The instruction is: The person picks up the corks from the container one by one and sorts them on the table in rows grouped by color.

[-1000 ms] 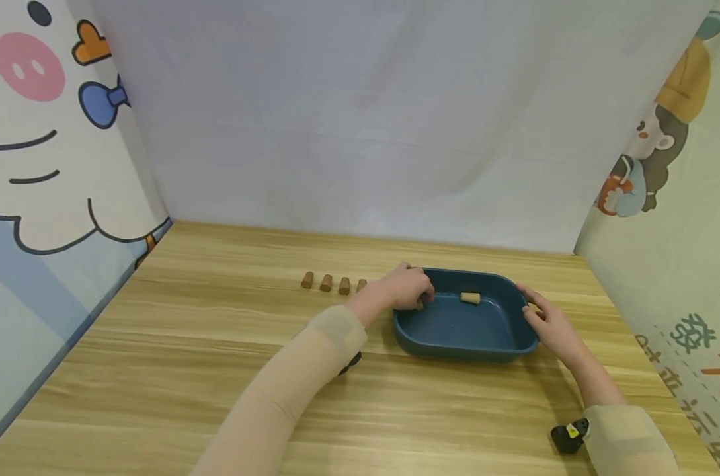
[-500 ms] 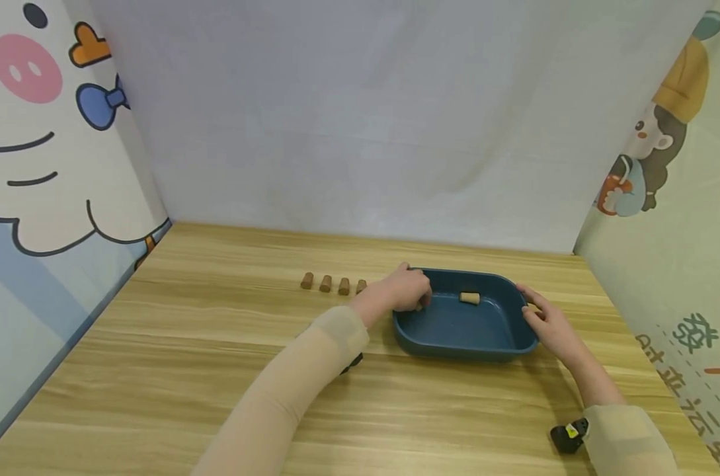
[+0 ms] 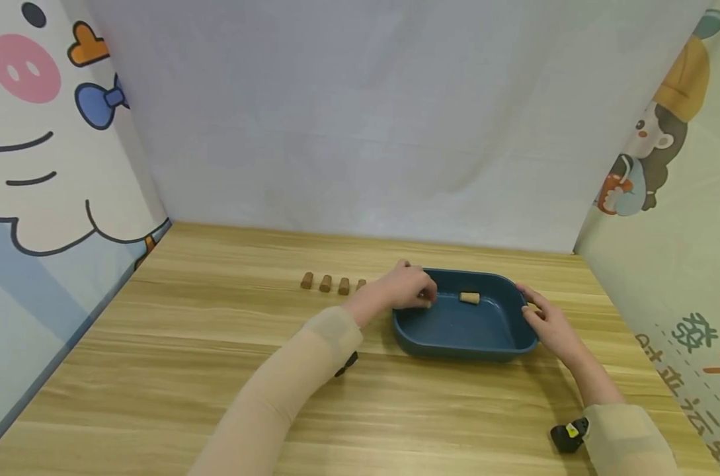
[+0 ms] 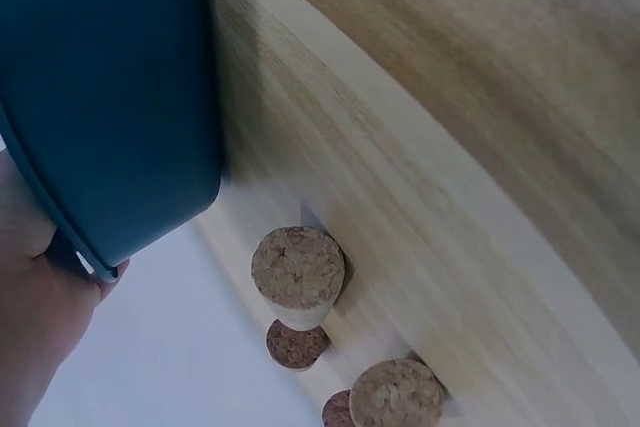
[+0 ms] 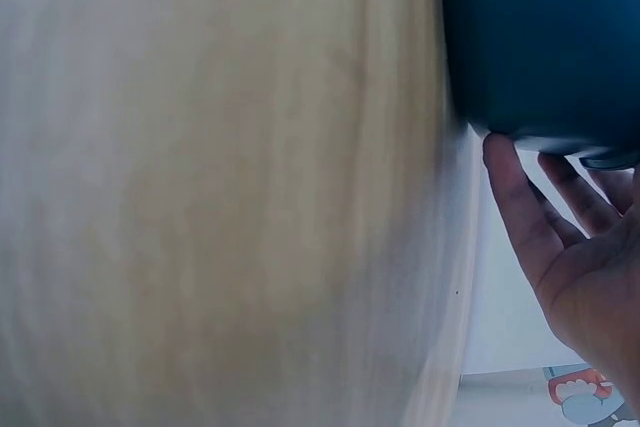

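A dark blue rectangular basin (image 3: 467,347) stands on the wooden table, with a pale cork stopper (image 3: 469,298) lying inside near its back wall. My left hand (image 3: 402,289) reaches over the basin's left end; its bent fingers pinch what looks like another cork stopper, mostly covered by the fingers. At the right end, my right hand (image 3: 549,325) rests its fairly straight fingers against the rim and outer wall. In the right wrist view, fingers (image 5: 520,202) touch the basin. Several brown cork stoppers (image 3: 326,283) form a row left of the basin, the rightmost partly behind my left forearm.
The left wrist view shows cork stoppers (image 4: 297,269) standing on the table beside the basin. A white cloth (image 3: 360,132) hangs behind the table (image 3: 157,370), with printed cartoon panels at both sides. A black device (image 3: 568,437) sits at my right wrist.
My left hand drew slightly left, then shifted a little right and up inside the basin's left end. The right hand, basin and row of cork stoppers stay where they were.
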Available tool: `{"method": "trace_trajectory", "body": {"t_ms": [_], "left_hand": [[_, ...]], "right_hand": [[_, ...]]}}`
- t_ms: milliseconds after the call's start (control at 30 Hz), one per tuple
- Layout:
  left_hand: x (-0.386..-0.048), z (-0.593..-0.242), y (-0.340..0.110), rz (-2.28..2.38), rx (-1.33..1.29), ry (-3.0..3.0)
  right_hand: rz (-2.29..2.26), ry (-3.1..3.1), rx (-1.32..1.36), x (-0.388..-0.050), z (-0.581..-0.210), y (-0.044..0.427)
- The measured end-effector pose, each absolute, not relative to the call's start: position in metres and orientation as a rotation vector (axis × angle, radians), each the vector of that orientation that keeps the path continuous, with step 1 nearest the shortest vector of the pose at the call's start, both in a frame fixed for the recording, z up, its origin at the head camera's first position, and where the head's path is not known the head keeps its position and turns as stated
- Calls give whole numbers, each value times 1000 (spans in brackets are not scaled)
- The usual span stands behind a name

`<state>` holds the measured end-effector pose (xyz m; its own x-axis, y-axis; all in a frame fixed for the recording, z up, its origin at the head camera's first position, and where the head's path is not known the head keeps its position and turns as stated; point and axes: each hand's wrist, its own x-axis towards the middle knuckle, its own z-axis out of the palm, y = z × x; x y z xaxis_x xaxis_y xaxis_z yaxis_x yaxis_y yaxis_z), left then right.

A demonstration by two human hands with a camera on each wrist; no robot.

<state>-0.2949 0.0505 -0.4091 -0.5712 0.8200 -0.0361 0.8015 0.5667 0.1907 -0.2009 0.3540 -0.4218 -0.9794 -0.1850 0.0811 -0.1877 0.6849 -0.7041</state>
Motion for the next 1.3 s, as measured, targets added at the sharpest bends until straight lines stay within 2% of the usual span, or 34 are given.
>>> {"method": "trace_trajectory", "body": {"t_ms": [433, 1300], "left_hand": [[-289, -386, 28, 625, 1419, 2759], [-266, -355, -54, 1056, 1040, 2757]], "right_hand": [[1218, -2885, 319, -200, -422, 356], [1186, -2914, 321, -201, -421, 355]]}}
